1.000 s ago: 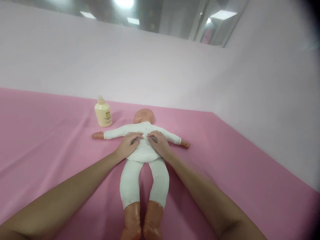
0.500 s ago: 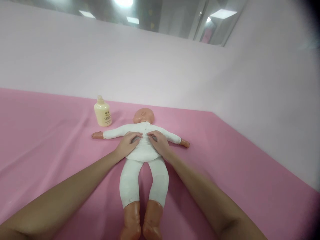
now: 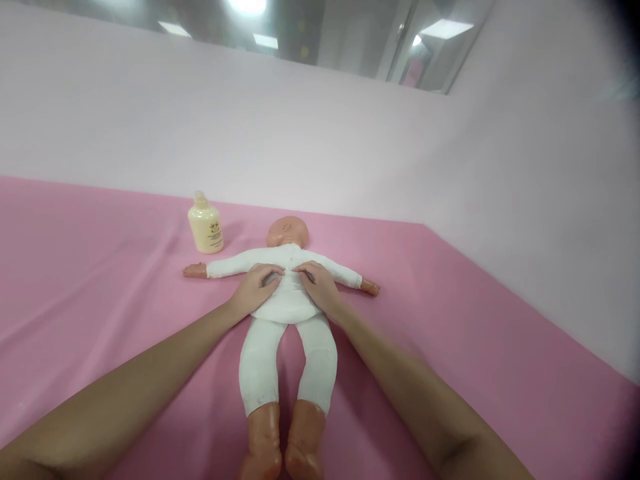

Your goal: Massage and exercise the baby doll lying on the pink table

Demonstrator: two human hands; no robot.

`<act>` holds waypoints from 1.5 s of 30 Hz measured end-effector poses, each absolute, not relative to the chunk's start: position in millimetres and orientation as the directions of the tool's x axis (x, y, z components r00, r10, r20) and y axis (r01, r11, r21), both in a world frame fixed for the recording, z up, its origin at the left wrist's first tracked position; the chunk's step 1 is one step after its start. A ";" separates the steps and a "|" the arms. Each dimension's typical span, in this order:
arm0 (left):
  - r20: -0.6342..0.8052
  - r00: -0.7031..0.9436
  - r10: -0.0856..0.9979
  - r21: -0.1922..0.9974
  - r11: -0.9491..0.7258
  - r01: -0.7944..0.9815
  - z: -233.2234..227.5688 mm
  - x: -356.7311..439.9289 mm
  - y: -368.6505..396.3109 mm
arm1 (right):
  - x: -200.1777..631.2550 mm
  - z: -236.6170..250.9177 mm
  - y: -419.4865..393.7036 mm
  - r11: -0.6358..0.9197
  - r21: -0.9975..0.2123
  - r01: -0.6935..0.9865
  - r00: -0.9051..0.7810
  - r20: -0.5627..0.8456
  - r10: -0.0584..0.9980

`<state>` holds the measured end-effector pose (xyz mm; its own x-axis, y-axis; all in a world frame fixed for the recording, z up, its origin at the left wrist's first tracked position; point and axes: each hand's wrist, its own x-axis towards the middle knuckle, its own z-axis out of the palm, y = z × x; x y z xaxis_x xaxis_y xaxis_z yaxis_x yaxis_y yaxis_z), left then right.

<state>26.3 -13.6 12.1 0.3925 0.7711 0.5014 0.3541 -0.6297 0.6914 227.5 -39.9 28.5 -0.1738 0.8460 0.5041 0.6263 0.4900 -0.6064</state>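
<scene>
A baby doll (image 3: 287, 313) in a white one-piece suit lies on its back on the pink sheet (image 3: 100, 280), arms spread, bare feet toward me. My left hand (image 3: 257, 288) rests flat on the left side of its chest, fingers curled inward. My right hand (image 3: 317, 287) lies on the other side of the chest, fingertips almost meeting the left at the midline. Both hands press the torso and hold nothing else. A cream lotion bottle (image 3: 205, 224) stands upright beyond the doll's outstretched arm.
The pink sheet covers the whole surface, with soft folds at the left. A pale pink wall (image 3: 350, 140) rises behind and along the right side. A window strip with ceiling lights runs along the top.
</scene>
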 end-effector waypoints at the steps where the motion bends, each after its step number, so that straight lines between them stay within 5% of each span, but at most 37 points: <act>1: 0.501 0.395 0.770 0.690 -0.631 0.356 12.0 26.3 -13.4 | 227.6 28.3 -39.6 0.488 -0.606 0.628 -0.175 0.501 0.847; 45: 0.520 0.395 0.757 0.669 -0.649 0.361 13.5 27.1 -13.4 | 226.8 28.1 -38.3 0.464 -0.633 0.620 -0.169 0.470 0.866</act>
<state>27.1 -13.4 13.5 0.3955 0.7569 0.5203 0.3614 -0.6490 0.6695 226.8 -38.3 28.1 -0.1689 0.8664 0.4699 0.6200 0.4640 -0.6327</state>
